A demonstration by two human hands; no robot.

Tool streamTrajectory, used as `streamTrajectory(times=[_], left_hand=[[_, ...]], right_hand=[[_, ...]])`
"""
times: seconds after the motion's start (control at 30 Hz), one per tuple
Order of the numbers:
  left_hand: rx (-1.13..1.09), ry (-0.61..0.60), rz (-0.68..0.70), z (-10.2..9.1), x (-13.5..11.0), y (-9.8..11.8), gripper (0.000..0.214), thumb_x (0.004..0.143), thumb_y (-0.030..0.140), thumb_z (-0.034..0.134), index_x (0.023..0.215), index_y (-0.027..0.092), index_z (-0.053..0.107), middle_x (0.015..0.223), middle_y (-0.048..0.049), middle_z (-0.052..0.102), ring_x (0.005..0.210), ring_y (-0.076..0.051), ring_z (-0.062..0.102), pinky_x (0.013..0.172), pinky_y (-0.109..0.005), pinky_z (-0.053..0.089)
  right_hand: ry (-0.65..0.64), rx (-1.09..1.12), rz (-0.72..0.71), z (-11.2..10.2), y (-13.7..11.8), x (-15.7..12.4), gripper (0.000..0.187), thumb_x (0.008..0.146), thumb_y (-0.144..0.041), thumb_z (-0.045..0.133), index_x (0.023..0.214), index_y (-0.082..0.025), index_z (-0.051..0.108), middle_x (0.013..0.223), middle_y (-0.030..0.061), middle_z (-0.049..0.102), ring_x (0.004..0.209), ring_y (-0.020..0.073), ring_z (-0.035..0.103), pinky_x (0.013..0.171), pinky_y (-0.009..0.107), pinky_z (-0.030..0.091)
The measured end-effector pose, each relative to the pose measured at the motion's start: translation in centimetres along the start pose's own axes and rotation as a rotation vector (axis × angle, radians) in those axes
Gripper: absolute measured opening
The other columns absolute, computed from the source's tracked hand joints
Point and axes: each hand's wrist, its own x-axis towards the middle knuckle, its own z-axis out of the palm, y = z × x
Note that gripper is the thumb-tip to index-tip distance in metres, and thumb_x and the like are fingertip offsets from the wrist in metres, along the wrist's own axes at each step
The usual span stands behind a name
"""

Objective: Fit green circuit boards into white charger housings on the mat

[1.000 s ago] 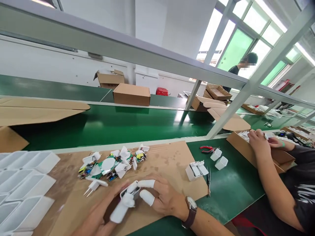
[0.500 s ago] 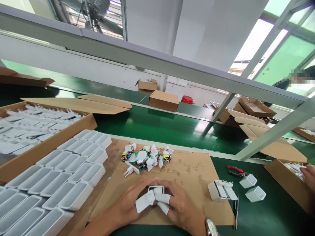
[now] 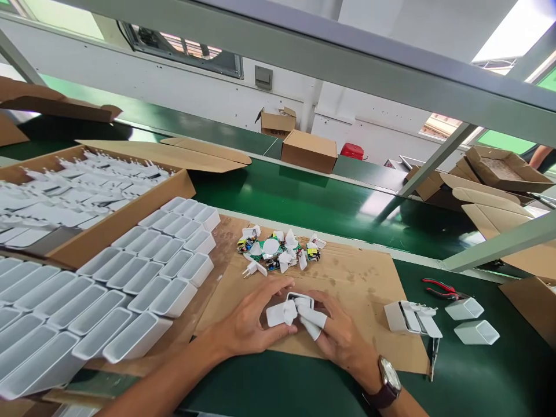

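Note:
A white rectangular plastic housing, its open end facing me, is held low over the cardboard sheet between both hands. My left hand curls round its left side, fingers behind and thumb in front, by a white flat plastic piece at the opening. My right hand grips the right side, with white coverings on its fingertips. What lies inside the housing is mostly hidden. Beyond the hands lies a cluster of green circuit boards with white parts, and a white two-pin plug piece close by.
Rows of white housings stand at left, before a carton of white parts. To the right are a housing with flat pieces, tweezers, red-handled pliers and two loose housings. A metal frame bar crosses above.
The view has tilted down and shifted left, so the bench sits higher and further right in the picture. My left thumb has shifted along the front; both hands still hold the housing.

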Motion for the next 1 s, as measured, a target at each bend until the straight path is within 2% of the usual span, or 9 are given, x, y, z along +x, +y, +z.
streamTrajectory(times=[0.1,0.17,0.27,0.4,0.57,0.67,0.83,0.93,1.0], left_hand=[[0.021,0.016,0.068,0.1,0.1,-0.1,0.074,0.093,0.033,0.081,0.157,0.024,0.045,0.134,-0.0161,0.070,0.123,-0.031,0.070,0.103,-0.046,0.063],[0.020,0.005,0.115,0.1,0.2,-0.1,0.062,0.094,0.025,0.078,0.151,0.023,0.051,0.132,-0.0164,0.071,0.126,-0.031,0.069,0.108,-0.047,0.061],[-0.002,0.009,0.116,0.2,0.4,-0.1,0.043,0.095,0.011,0.071,0.135,0.021,0.059,0.118,-0.0136,0.074,0.114,-0.025,0.073,0.098,-0.039,0.064],[-0.035,0.032,0.095,0.3,0.6,0.2,0.032,0.092,0.005,0.070,0.117,0.021,0.059,0.109,-0.0108,0.073,0.104,-0.023,0.074,0.090,-0.035,0.065],[-0.066,0.009,0.062,0.1,0.4,0.3,0.030,0.092,0.005,0.070,0.113,0.022,0.056,0.109,-0.0103,0.072,0.107,-0.022,0.073,0.092,-0.036,0.064],[-0.072,0.001,0.063,0.1,0.4,0.2,0.032,0.092,0.004,0.069,0.114,0.022,0.055,0.110,-0.0104,0.071,0.108,-0.023,0.072,0.093,-0.037,0.064],[-0.058,-0.002,0.067,0.0,0.6,0.3,0.032,0.093,0.004,0.069,0.115,0.023,0.055,0.108,-0.0097,0.072,0.105,-0.023,0.073,0.091,-0.037,0.065],[-0.058,-0.007,0.056,0.0,0.7,0.4,0.032,0.093,0.005,0.069,0.115,0.023,0.055,0.109,-0.0099,0.072,0.105,-0.022,0.073,0.090,-0.037,0.065],[-0.058,-0.010,0.056,0.0,0.7,0.4,0.032,0.093,0.005,0.069,0.116,0.023,0.055,0.109,-0.0099,0.072,0.105,-0.022,0.073,0.091,-0.037,0.065]], right_hand=[[-0.027,0.017,0.059,-0.2,-0.5,0.3,0.060,0.097,0.001,0.051,0.152,-0.024,0.052,0.144,0.0164,0.059,0.132,0.0268,0.060,0.100,0.044,0.064],[-0.067,-0.006,0.088,-0.3,-0.8,0.5,0.059,0.096,0.002,0.050,0.149,-0.023,0.055,0.140,0.0160,0.061,0.127,0.0265,0.063,0.098,0.043,0.065],[-0.067,-0.055,0.075,-0.2,-0.9,0.6,0.059,0.095,0.002,0.050,0.149,-0.021,0.056,0.138,0.0171,0.063,0.122,0.0266,0.065,0.093,0.040,0.067],[-0.083,-0.149,0.069,0.2,-0.7,0.0,0.063,0.095,0.000,0.049,0.156,-0.016,0.046,0.137,0.0206,0.064,0.123,0.0288,0.067,0.094,0.041,0.067],[-0.172,-0.340,-0.038,-0.1,-0.8,-0.4,0.066,0.092,0.001,0.047,0.157,-0.007,0.044,0.143,0.0293,0.061,0.131,0.0358,0.064,0.095,0.046,0.066],[-0.207,-0.393,-0.057,-0.5,-1.0,-0.1,0.066,0.093,0.001,0.044,0.159,-0.006,0.042,0.145,0.0302,0.060,0.133,0.0352,0.064,0.095,0.045,0.066],[-0.108,-0.242,0.012,-0.1,-0.8,-0.1,0.067,0.098,-0.003,0.046,0.164,-0.012,0.035,0.144,0.0244,0.062,0.135,0.0314,0.063,0.103,0.045,0.064],[-0.055,-0.109,0.081,0.1,-0.8,0.2,0.060,0.102,-0.006,0.050,0.160,-0.016,0.041,0.135,0.0199,0.066,0.127,0.0286,0.066,0.101,0.043,0.065],[-0.077,-0.069,0.123,0.0,-0.8,0.6,0.057,0.101,-0.004,0.050,0.156,-0.018,0.046,0.131,0.0186,0.067,0.122,0.0278,0.068,0.097,0.042,0.066]])
